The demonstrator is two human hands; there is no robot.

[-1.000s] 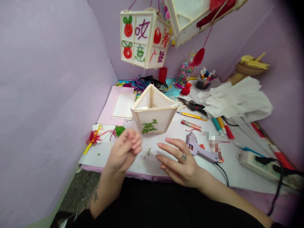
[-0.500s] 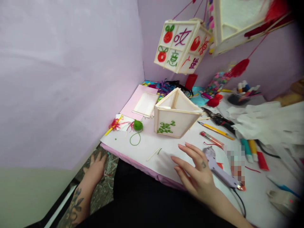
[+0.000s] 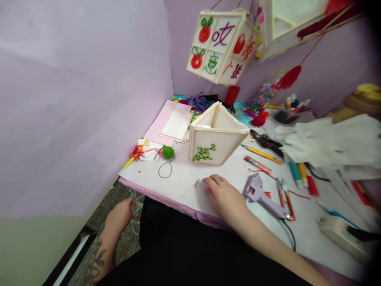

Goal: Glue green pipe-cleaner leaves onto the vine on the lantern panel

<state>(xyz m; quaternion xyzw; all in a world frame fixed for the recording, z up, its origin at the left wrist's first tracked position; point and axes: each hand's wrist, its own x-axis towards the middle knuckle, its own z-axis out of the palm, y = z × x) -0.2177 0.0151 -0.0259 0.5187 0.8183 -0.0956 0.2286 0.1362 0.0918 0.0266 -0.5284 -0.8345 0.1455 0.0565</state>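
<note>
The left hand (image 3: 121,214) and right hand (image 3: 226,200) were curled, pinching unclear; careless sweeping could lose the green yarn snippet (image 3: 197,183) (beside the right one).

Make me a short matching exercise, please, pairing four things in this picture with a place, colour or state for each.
1. Three-sided box
2. Left hand
3. Glue gun
4. Ball with a trailing strand

A. Light purple
B. Off the edge of the table, above the floor
C. Green
D. Standing, open at the top

Pairs: 1-D, 2-B, 3-A, 4-C
</note>
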